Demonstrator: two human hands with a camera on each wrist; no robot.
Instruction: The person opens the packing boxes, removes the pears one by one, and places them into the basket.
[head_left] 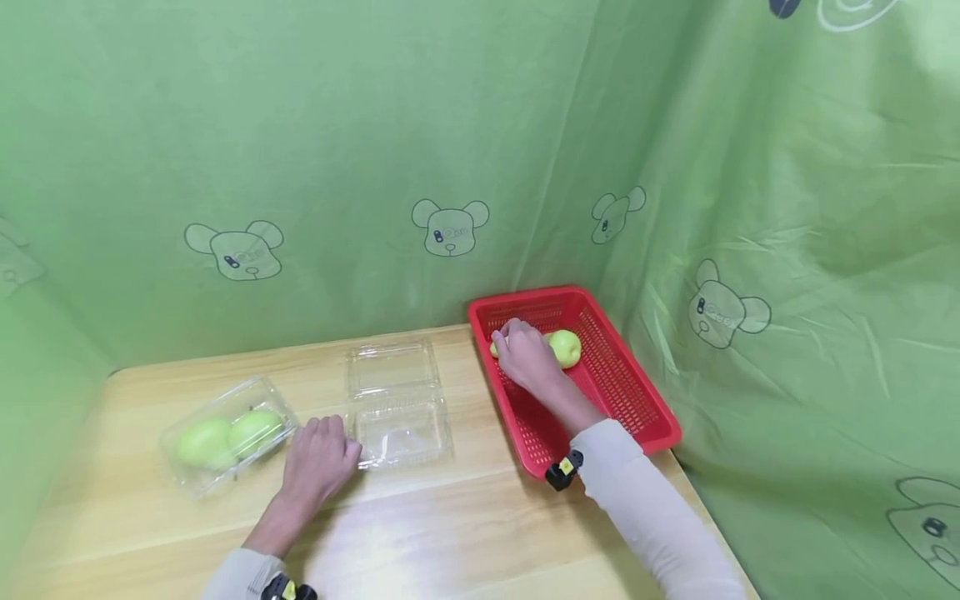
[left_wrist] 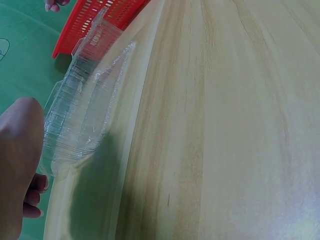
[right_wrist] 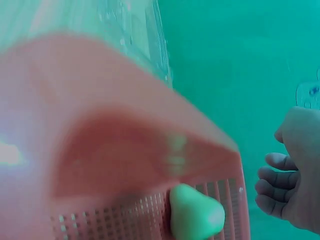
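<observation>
In the head view my right hand (head_left: 528, 354) is over the red basket (head_left: 630, 371), overlapping a green pear (head_left: 566, 348). A bit of green fruit (head_left: 494, 349) shows at the hand's other side. The right wrist view shows the right hand (right_wrist: 295, 175) with loosely curled fingers and nothing in them, apart from the pear (right_wrist: 195, 214). My left hand (head_left: 318, 462) hovers low over the table, fingers loosely curled and empty. It is between an empty, opened clear plastic clamshell box (head_left: 401, 429) and a clear box (head_left: 258, 392) holding two green pears (head_left: 206, 443).
The wooden table (head_left: 420, 533) meets a green curtain (head_left: 360, 150) with bear-face prints behind it. More curtain (head_left: 810, 400) hangs along the right side, close to the basket. The clamshell lies between the two-pear box and the basket.
</observation>
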